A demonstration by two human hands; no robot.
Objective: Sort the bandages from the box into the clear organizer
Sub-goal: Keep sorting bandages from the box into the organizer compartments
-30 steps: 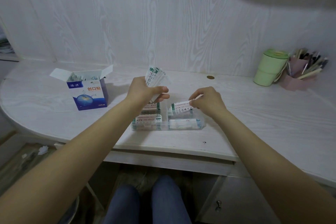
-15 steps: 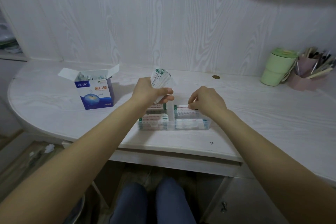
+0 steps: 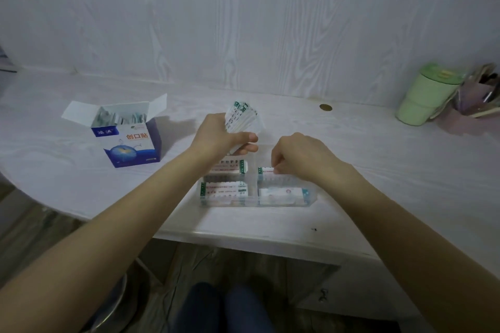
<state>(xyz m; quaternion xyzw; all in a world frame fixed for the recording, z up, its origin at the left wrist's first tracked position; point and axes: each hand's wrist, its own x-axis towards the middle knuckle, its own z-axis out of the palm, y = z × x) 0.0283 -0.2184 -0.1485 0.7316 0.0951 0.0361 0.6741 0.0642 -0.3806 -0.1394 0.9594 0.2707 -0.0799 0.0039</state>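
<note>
The left hand (image 3: 216,135) grips a fan of bandages (image 3: 240,116). The right hand (image 3: 300,154), curled, pinches one bandage (image 3: 266,170) in the organizer (image 3: 311,199).

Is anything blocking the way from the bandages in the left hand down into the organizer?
Nothing visible does. The left hand holds its bandages just above the open-topped organizer. The right hand is over the back right compartment only.

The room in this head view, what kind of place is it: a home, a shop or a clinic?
Probably a home desk or study corner, not a clinic. A white wood-grain desk stands against a matching wall; a green cup and a pink pen holder stand at its right end, and the person's knees show below.
</note>
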